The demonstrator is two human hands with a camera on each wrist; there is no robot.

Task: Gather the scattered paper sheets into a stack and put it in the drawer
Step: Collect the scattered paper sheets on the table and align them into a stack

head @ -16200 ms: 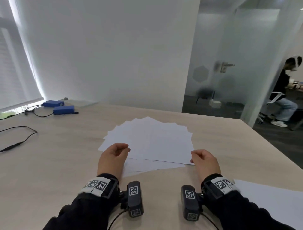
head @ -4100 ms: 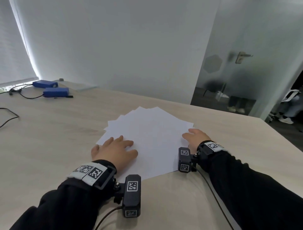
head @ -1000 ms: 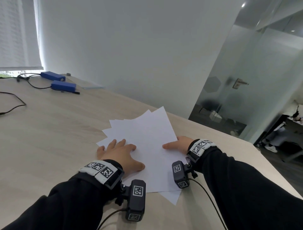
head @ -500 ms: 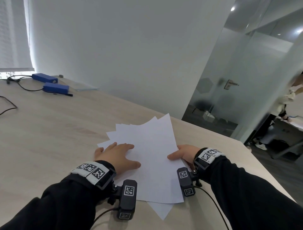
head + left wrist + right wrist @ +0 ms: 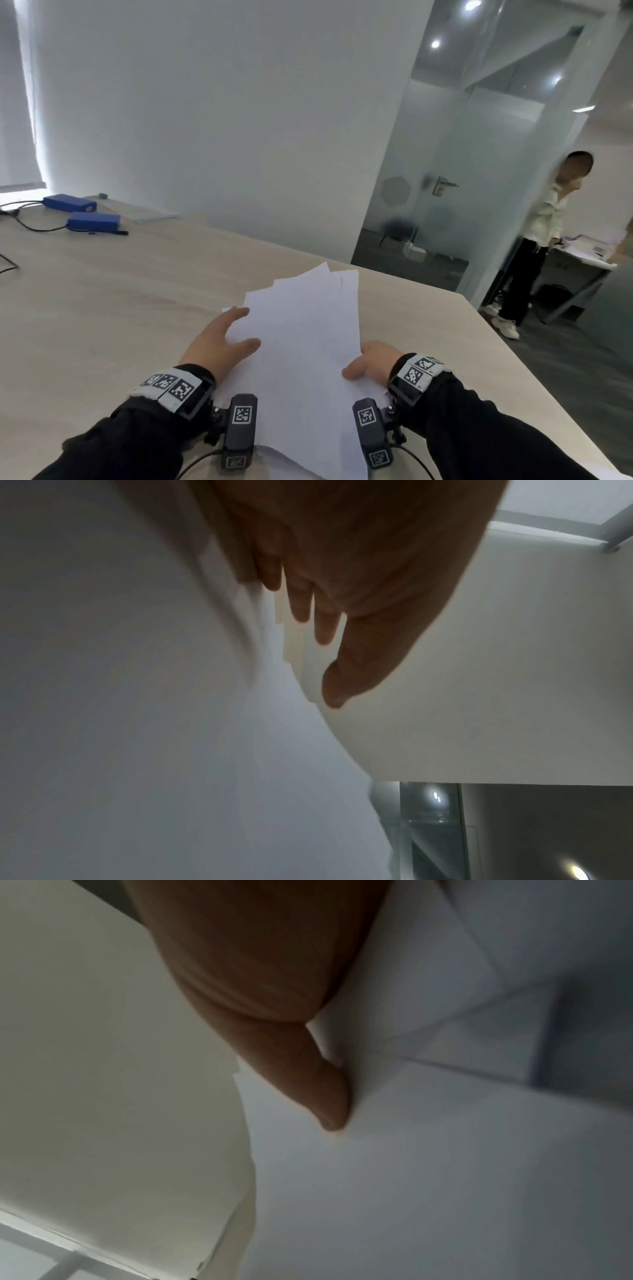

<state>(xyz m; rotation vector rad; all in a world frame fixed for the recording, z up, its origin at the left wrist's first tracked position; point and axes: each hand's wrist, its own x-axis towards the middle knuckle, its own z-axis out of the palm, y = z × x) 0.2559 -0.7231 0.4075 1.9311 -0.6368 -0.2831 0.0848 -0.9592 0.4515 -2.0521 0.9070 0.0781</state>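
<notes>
The white paper sheets (image 5: 305, 346) form a loose, fanned stack with uneven far corners, held between both hands at the near part of the wooden table (image 5: 102, 308). My left hand (image 5: 222, 339) grips the stack's left edge, thumb on top. My right hand (image 5: 370, 363) grips the right edge, its thumb on the top sheet and its fingers hidden beneath. In the left wrist view the paper (image 5: 137, 696) fills the left side beside the fingers (image 5: 301, 610). In the right wrist view the thumb (image 5: 325, 1096) presses on the paper (image 5: 445, 1164). No drawer is in view.
Two blue boxes (image 5: 92, 221) with black cables lie at the table's far left. The table's right edge (image 5: 513, 359) runs close to my right arm. Beyond it a person (image 5: 541, 240) stands by a frosted glass door (image 5: 442, 185).
The spread sheets have been pushed together into a narrower stack and drawn toward me. Both hands went from lying on the sheets to gripping the stack's side edges.
</notes>
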